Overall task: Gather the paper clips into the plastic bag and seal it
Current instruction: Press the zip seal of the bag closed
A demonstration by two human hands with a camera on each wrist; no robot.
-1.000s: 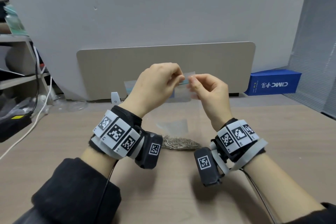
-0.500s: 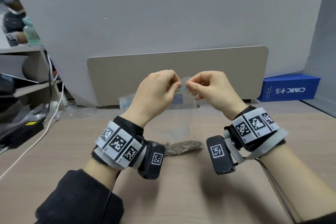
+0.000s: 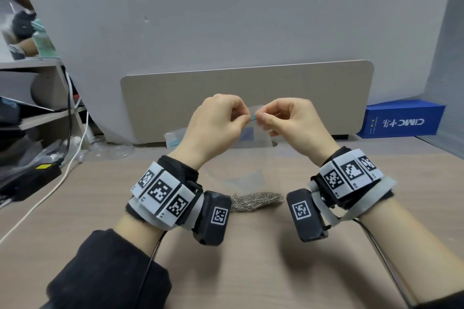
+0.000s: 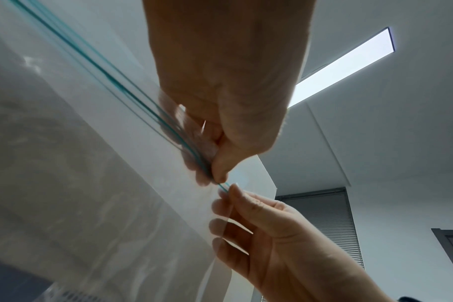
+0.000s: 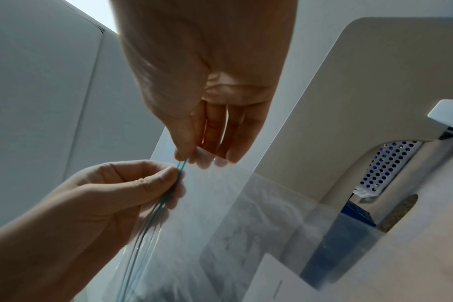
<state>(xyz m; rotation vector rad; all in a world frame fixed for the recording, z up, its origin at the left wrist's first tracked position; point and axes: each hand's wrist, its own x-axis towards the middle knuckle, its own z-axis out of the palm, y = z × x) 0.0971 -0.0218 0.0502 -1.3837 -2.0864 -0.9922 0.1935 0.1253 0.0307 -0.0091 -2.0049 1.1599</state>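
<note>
Both hands are raised above the table and hold a clear plastic bag [image 3: 258, 134] by its top edge. My left hand [image 3: 242, 118] pinches the teal zip strip [image 3: 253, 118] between thumb and fingers. My right hand [image 3: 262, 118] pinches the same strip, almost touching the left. The left wrist view shows the left hand [image 4: 217, 171], the bag [image 4: 91, 163] hanging leftward, and the right hand [image 4: 259, 224] below. The right wrist view shows the right hand [image 5: 186, 157], the left hand [image 5: 148, 183] and the bag [image 5: 220, 204]. A pile of silver paper clips [image 3: 253, 200] lies on the table below.
A beige divider panel [image 3: 246, 93] stands at the back of the wooden table [image 3: 251, 271]. A blue box [image 3: 401, 120] sits at the back right. Shelves with cables [image 3: 70, 113] and a black adapter [image 3: 32, 178] are at the left. Another clear bag [image 3: 173, 140] lies by the panel.
The right hand has slid left along the bag's top strip, so the two pinches now nearly meet. Both hands stay raised, and the clip pile has not moved.
</note>
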